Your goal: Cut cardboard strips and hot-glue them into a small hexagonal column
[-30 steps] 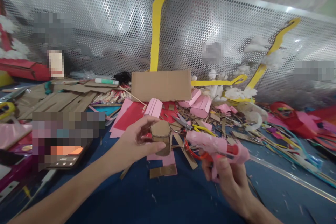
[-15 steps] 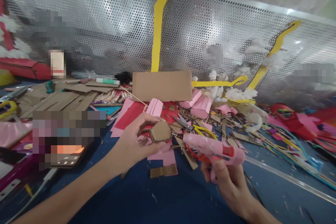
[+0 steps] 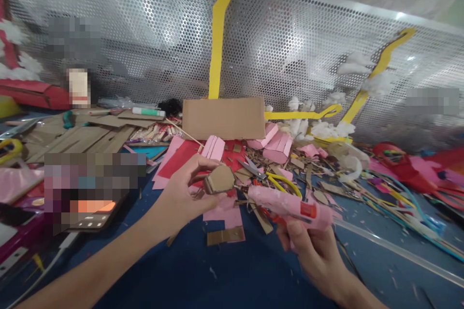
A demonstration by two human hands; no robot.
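Observation:
Between the thumb and fingers of my left hand [image 3: 184, 193] is a small many-sided cardboard piece [image 3: 220, 179], its flat face tilted towards me. My right hand [image 3: 311, 246] is wrapped round a pink hot glue gun [image 3: 286, 203], with a clear glue stick [image 3: 398, 250] trailing from its back end. The gun's nozzle points left and meets, or nearly meets, the right edge of the cardboard piece; I cannot tell if they touch. Below the piece lie pink paper [image 3: 232, 216] and a cardboard strip [image 3: 225, 235]. Scissors [image 3: 279, 181] with yellow handles rest just behind the gun.
Behind my hands stands a cardboard box [image 3: 224, 118] with a tall yellow strip [image 3: 217, 43]. Pink folded shapes [image 3: 278, 148] and cardboard scraps surround it. At left are a phone [image 3: 96, 217] with a white cable [image 3: 65, 248] and flat cardboard pieces [image 3: 87, 142]. A perforated metal panel [image 3: 145, 34] runs behind.
The cardboard piece has turned in my left fingers and shifted slightly left. My right hand has moved the glue gun a little to the left, with the nozzle staying beside the piece.

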